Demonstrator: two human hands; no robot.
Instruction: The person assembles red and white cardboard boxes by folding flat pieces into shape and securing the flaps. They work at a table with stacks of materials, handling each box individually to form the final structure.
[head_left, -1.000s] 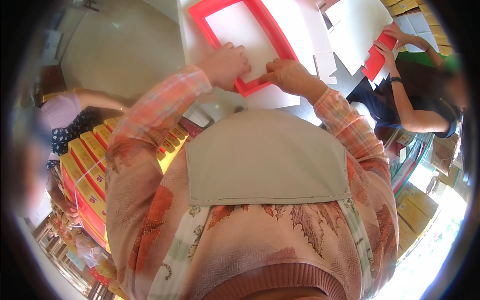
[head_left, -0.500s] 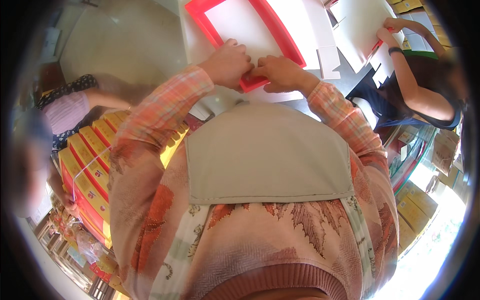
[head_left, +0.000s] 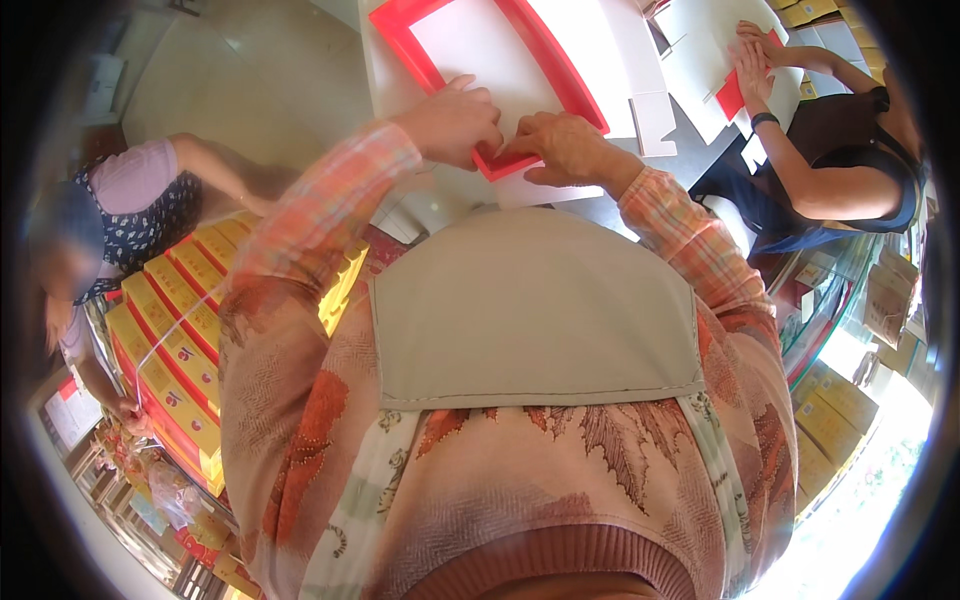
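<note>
A red rectangular cardboard frame (head_left: pixel 562 72) with upright walls lies on the white work table before me, its far end cut off by the picture's upper edge. My left hand (head_left: pixel 452 122) is closed on the frame near its closest corner, fingers curled. Right beside it, my right hand (head_left: pixel 572 150) pinches the short near wall, thumb below and fingers bent over the edge. Between the two hands a bit of red wall shows. The fingertips of my left hand are partly hidden behind its knuckles.
White cut cardboard (head_left: pixel 652 125) lies right of the frame. Beyond it a co-worker's hands (head_left: pixel 752 70) press on a red piece (head_left: pixel 732 97). On my left stand strapped yellow-and-red boxes (head_left: pixel 170 355), with another person (head_left: pixel 140 200) beside them. Yellow cartons (head_left: pixel 835 410) sit at lower right.
My hands have barely shifted on the frame's corner. The co-worker's hands at right have moved toward their red piece. The person at left has shifted position beside the strapped boxes.
</note>
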